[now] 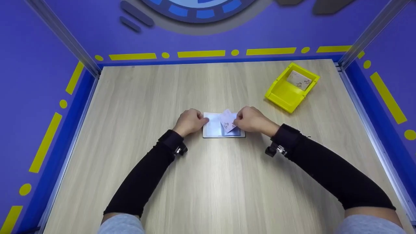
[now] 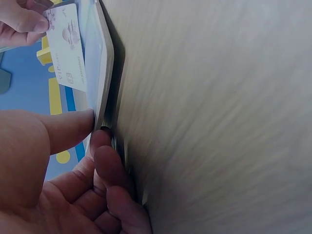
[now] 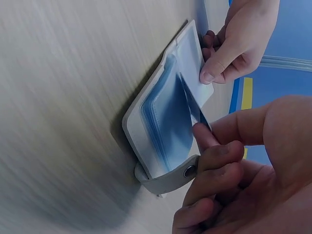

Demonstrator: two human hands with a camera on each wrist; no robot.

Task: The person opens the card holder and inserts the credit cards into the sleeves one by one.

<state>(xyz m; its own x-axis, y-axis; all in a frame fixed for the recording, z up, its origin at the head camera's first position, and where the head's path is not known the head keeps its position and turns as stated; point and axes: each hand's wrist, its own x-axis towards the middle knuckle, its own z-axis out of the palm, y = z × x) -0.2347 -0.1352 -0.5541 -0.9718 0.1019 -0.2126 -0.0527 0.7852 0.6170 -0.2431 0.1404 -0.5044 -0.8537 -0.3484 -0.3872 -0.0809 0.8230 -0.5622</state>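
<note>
Where the right hand (image 1: pixel 252 119) pinches, the card (image 1: pixel 228 121) hides.

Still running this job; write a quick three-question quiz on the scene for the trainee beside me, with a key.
1. Which hand pinches the printed card?
2. True or false: the left hand holds an edge of the open card holder.
3. Where on the table does the yellow bin stand: A) near left; B) far right; C) near right?

Key:
1. The right hand.
2. True.
3. B.
</note>
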